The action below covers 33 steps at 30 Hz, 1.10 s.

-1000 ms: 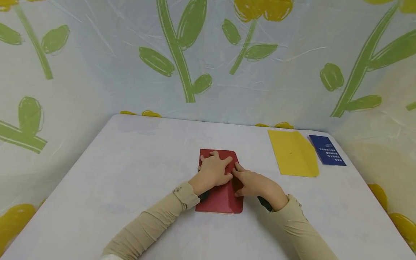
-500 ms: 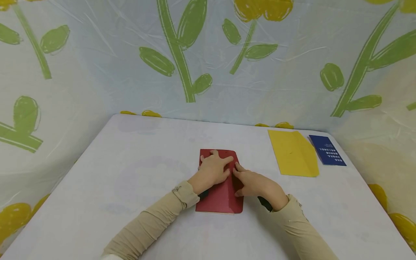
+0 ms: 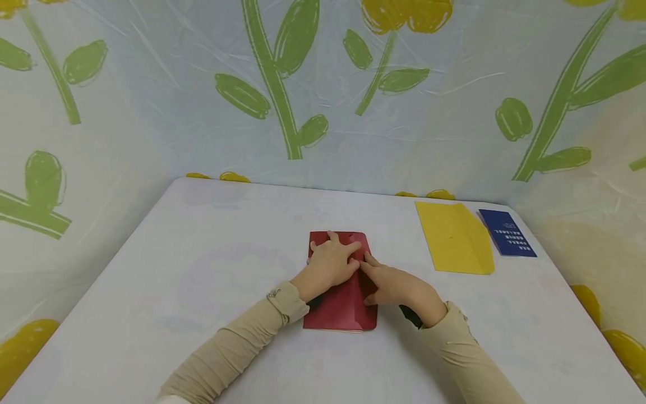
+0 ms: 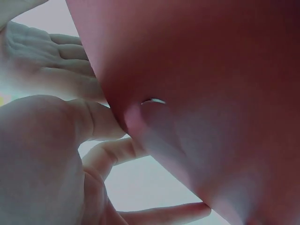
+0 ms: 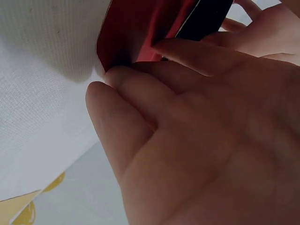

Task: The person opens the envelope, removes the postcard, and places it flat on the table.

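Note:
A red paper envelope (image 3: 333, 314) lies in the middle of the white table, its round-cornered flap (image 3: 370, 320) along the right side. My left hand (image 3: 328, 266) rests on its upper part with fingers spread, thumb near the flap's crease. From the right, my right hand (image 3: 396, 283) reaches the flap, index fingertip at its outer edge and thumb lower down. In the right wrist view, the right fingers (image 5: 136, 93) extend beside the raised red flap (image 5: 126, 33). A small pale slit (image 4: 153, 101) shows in the red paper in the left wrist view.
To the right lies a yellow paper envelope (image 3: 449, 241) with a creased flap. Beside it, near the table's right edge, is a dark blue card-like piece (image 3: 506, 233) with white print. A flower-patterned cloth (image 3: 192, 112) rises behind the white table (image 3: 227, 224).
My left thumb has drawn slightly upward along the crease. The right hand and the envelope hold nearly still.

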Available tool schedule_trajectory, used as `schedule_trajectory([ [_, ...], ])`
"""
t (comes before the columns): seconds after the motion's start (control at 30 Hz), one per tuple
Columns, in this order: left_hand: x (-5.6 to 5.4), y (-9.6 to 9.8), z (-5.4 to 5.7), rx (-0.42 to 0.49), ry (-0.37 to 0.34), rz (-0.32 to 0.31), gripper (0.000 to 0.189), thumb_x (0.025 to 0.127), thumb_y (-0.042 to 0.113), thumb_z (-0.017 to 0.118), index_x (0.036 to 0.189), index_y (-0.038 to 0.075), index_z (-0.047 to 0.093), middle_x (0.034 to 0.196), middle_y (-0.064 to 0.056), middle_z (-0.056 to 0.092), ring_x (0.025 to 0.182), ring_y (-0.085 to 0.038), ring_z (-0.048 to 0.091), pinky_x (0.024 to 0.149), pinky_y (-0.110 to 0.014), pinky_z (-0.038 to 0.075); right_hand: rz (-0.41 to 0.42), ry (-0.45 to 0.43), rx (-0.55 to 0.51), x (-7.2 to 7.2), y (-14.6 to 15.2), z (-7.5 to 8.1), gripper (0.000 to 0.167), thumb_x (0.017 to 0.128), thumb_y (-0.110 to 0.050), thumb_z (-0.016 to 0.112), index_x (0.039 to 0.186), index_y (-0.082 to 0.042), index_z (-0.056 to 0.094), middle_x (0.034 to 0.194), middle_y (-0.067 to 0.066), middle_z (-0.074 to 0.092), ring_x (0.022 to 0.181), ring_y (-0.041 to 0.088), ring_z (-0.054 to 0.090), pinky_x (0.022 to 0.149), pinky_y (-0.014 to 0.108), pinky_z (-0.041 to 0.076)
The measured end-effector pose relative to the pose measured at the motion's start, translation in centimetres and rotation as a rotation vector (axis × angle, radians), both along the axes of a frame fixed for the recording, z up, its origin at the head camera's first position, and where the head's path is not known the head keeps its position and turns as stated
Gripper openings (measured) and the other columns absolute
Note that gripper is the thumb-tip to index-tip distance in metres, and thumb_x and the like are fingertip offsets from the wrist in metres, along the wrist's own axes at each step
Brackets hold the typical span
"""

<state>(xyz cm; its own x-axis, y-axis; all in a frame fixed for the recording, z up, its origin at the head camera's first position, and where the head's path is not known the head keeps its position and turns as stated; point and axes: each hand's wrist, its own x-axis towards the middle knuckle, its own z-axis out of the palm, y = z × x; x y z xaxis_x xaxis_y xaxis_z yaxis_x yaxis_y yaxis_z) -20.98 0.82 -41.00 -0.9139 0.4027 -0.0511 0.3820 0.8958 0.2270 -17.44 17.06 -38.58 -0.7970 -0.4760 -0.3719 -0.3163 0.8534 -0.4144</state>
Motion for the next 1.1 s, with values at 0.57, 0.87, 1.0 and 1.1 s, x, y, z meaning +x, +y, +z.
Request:
schedule_trajectory([
  [0.57,-0.37,-0.31,0.24,0.021,-0.056,-0.006,0.048,0.099,0.034,0.05,0.147,0.028,0.046,0.148,-0.033,0.038,0.124,-0.048,0.053,0.103,-0.066,0.036,0.073,-0.036,0.015,0.0,0.41,-0.29,0.053,0.097,-0.019,0.064,0.148,-0.012,0.049,0.161,0.03,0.007,0.146,0.044,0.021,0.106,0.052,0.04],
  [0.87,-0.35,-0.32,0.19,-0.039,-0.029,-0.025,0.051,0.1,0.035,0.048,0.15,0.029,0.044,0.147,-0.033,0.041,0.127,-0.046,0.051,0.101,-0.065,0.038,0.06,0.0,-0.019,-0.18,0.3,-0.3,0.046,0.099,-0.019,0.061,0.143,-0.009,0.054,0.158,0.034,0.013,0.144,0.047,0.024,0.107,0.055,0.038],
  [1.0,-0.4,-0.3,0.08,-0.051,-0.015,-0.035,0.05,0.1,0.035,0.048,0.15,0.028,0.045,0.146,-0.033,0.042,0.127,-0.046,0.051,0.1,-0.065,0.04,0.059,0.006,-0.043,-0.31,0.55,-0.16,0.044,0.099,-0.018,0.061,0.142,-0.006,0.055,0.157,0.034,0.016,0.142,0.047,0.028,0.108,0.055,0.035],
  [1.1,-0.36,-0.3,0.07,-0.063,-0.01,-0.036,0.05,0.101,0.037,0.049,0.15,0.029,0.045,0.146,-0.033,0.041,0.126,-0.045,0.052,0.1,-0.064,0.04,0.072,0.006,-0.063,-0.47,0.7,-0.11,0.043,0.1,-0.018,0.06,0.141,-0.005,0.056,0.156,0.035,0.018,0.14,0.047,0.032,0.107,0.054,0.037],
])
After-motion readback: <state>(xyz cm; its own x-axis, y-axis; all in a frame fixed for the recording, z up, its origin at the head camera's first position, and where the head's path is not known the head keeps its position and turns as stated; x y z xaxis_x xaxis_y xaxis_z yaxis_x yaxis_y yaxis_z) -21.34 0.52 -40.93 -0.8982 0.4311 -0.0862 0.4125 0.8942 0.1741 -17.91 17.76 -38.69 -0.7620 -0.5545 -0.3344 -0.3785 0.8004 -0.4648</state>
